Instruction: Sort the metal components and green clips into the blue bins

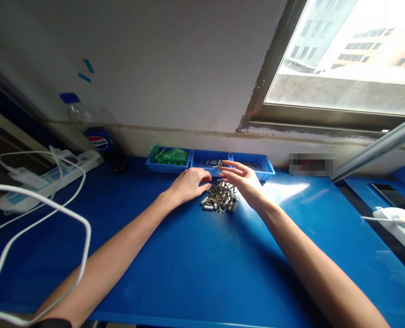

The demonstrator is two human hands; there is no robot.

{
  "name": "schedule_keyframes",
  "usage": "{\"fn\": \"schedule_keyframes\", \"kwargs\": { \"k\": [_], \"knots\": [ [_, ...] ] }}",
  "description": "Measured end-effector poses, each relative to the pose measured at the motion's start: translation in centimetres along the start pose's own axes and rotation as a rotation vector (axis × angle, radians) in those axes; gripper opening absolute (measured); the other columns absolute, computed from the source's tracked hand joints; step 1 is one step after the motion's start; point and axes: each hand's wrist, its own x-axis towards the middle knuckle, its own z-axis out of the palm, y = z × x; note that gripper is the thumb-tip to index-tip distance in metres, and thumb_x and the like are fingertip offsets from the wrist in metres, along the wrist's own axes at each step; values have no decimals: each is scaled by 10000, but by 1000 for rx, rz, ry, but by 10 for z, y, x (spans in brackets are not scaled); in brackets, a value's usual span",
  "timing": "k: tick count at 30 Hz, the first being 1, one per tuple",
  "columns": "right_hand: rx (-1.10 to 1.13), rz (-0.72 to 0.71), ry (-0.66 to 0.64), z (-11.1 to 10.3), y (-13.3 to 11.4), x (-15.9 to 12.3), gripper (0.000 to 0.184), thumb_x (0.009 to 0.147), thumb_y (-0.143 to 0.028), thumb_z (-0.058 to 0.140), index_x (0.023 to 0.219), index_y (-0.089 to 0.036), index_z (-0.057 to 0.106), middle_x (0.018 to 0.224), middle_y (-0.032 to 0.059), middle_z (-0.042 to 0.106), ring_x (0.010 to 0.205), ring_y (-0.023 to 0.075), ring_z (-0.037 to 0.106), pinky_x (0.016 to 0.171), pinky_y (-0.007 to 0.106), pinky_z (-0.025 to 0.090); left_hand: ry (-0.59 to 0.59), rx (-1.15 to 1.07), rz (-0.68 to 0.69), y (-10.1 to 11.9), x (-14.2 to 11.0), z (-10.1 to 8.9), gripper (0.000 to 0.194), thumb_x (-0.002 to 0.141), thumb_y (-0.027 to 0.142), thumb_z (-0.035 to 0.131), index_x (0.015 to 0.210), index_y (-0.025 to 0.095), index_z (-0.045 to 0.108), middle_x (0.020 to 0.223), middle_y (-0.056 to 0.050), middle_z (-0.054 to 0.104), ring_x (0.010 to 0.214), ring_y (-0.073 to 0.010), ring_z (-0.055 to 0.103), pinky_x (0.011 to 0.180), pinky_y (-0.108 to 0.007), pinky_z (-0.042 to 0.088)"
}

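A loose heap of small metal parts lies on the blue table, a mix of thin brass-coloured pins and short silvery cylinders. At the heap's left edge is my left hand, palm down, fingers bent and the thumb apart from the index finger; nothing shows between them. My right hand hovers over the heap's right side, fingers stretched out and slightly spread. Behind both hands stands the middle blue bin, with a few silvery cylinders inside. My right fingertips overlap its front edge in view; contact is unclear.
Green plastic packets fill the left bin; thin dark pins lie in the right bin. A cola bottle and a white power strip stand at left. A white cable loops over my left forearm.
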Motion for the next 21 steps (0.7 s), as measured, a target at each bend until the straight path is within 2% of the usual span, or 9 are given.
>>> {"fn": "schedule_keyframes", "kwargs": {
  "k": [4, 11, 13, 16, 19, 21],
  "knots": [
    [-32, -16, 2, 0, -3, 0, 453, 785, -361, 875, 1201, -238, 742, 1193, 91, 797, 980, 197, 766, 887, 327, 592, -96, 72, -20, 1, -1, 4, 206, 913, 193, 641, 1058, 204, 788, 1079, -81, 802, 969, -238, 748, 851, -293, 546],
    [-49, 30, 30, -2, -8, 0, 352, 759, -372, 866, 1048, -204, 756, 1020, 80, 809, 818, 168, 745, 773, 294, 570, -118, 150, -45, 4, -3, 1, 290, 887, 118, 600, 1108, 196, 769, 1005, -81, 786, 870, -228, 737, 751, -284, 531],
    [-72, 33, 28, -3, -9, 0, 335, 764, -377, 855, 1033, -203, 758, 980, 72, 805, 785, 163, 731, 759, 294, 563, -70, 97, -27, 1, -2, 1, 313, 887, 105, 606, 1150, 180, 758, 1024, -87, 781, 900, -233, 737, 802, -306, 551],
    [-142, 32, 12, -4, -9, 0, 299, 777, -398, 833, 991, -201, 764, 899, 56, 794, 728, 157, 700, 718, 293, 545, 86, -63, 16, -1, 0, 0, 309, 907, 115, 630, 1189, 166, 743, 1077, -95, 776, 940, -217, 737, 888, -329, 579],
    [-201, 35, -54, -3, -11, -1, 324, 797, -428, 825, 1020, -199, 773, 877, 53, 791, 725, 157, 689, 700, 289, 526, 245, -265, 37, 3, 1, -1, 264, 901, 169, 697, 1162, 165, 737, 1078, -84, 772, 908, -189, 744, 870, -313, 617],
    [-215, 29, -121, -1, -12, -3, 376, 809, -459, 828, 1075, -199, 778, 895, 59, 796, 764, 169, 702, 727, 299, 530, 302, -366, 41, 9, 1, -1, 261, 875, 202, 750, 1132, 165, 734, 1077, -78, 768, 905, -183, 751, 860, -307, 637]
  ]
}}
